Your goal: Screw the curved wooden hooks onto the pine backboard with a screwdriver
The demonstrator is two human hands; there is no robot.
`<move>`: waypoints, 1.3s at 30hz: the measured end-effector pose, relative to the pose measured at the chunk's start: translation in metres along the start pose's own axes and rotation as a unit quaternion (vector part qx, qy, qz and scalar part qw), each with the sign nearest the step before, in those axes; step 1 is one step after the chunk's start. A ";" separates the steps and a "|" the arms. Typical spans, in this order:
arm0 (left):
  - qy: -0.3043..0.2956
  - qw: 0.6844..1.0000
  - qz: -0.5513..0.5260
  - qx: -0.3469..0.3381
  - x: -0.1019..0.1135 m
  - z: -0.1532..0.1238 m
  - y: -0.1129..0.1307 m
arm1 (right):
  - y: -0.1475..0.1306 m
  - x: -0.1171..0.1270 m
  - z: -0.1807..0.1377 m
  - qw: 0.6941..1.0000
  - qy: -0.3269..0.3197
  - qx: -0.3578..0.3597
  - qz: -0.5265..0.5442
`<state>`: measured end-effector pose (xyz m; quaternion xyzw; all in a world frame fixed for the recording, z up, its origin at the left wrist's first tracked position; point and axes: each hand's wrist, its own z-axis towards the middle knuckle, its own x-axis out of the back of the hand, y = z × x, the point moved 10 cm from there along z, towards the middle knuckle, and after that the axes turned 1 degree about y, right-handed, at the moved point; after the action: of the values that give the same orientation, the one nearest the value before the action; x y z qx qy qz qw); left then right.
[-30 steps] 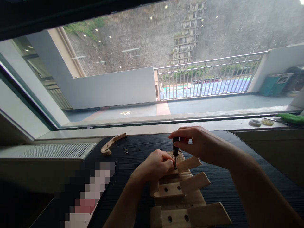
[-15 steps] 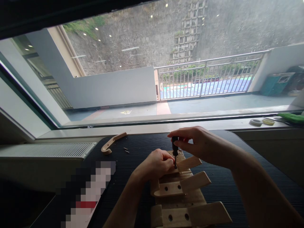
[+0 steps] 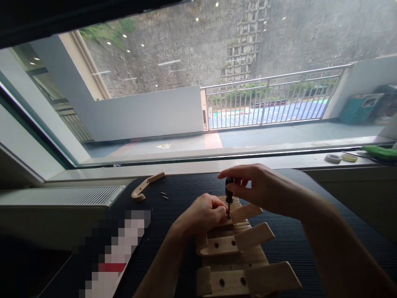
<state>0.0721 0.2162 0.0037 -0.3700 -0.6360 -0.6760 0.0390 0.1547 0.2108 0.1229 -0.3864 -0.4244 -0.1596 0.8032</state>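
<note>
Right hand [image 3: 263, 188] is over the far end of the wooden rack [image 3: 231, 260], fingers clamped round the black handle of a small screwdriver [image 3: 228, 198]. Thumb and forefinger are on the handle top, the rest curled behind it. The screwdriver stands near upright, tip down on the base of the top hook [image 3: 246, 212].

Left hand [image 3: 203, 215] is just left of the shaft, fingers curled together. Its fingertips [image 3: 223, 212] press on the top hook's base and touch or nearly touch the shaft right at the tip. Can't tell whether a screw is pinched there; it's hidden.

The rack lies flat on a black ribbed mat [image 3: 310, 231], long side running away from the camera. Three pale wood hooks are on it, all pointing right and tilted up. The middle hook [image 3: 252, 235] has two open holes in its base, and so does the near hook [image 3: 273, 276].

A loose curved wooden hook [image 3: 145, 185] lies at the mat's far left corner, well apart from the hands. A couple of small screws [image 3: 163, 195] lie just right of it.

A pixelated block [image 3: 118, 244] covers something at the mat's left edge, and nothing there can be read. A yellow floor mark [image 3: 164, 146] outside is too small to read.

On the windowsill to the right are a white tape roll [image 3: 333, 158], a yellowish roll [image 3: 350, 158] beside it, and a green object [image 3: 380, 153] at the frame edge.

A white vent grille [image 3: 62, 196] sits left of the mat. Outside are a metal railing [image 3: 273, 99] and a teal bin [image 3: 359, 109]; its contents can't be seen.
</note>
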 end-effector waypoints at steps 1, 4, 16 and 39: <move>0.001 1.000 -0.001 -0.001 0.000 0.000 0.000 | -0.001 0.001 0.000 1.000 0.002 0.004 -0.004; -0.004 1.000 -0.006 0.008 -0.001 0.001 -0.003 | -0.001 0.003 -0.001 1.000 0.014 0.013 -0.017; 0.001 1.000 0.008 0.008 -0.001 0.002 -0.003 | -0.005 0.000 0.001 0.999 0.011 0.012 -0.035; -0.069 0.997 0.020 0.031 -0.005 0.007 -0.001 | 0.002 -0.007 0.002 1.000 -0.011 -0.010 0.009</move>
<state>0.0784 0.2206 -0.0007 -0.4272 -0.6501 -0.6281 0.0196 0.1509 0.2134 0.1172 -0.4000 -0.4282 -0.1527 0.7958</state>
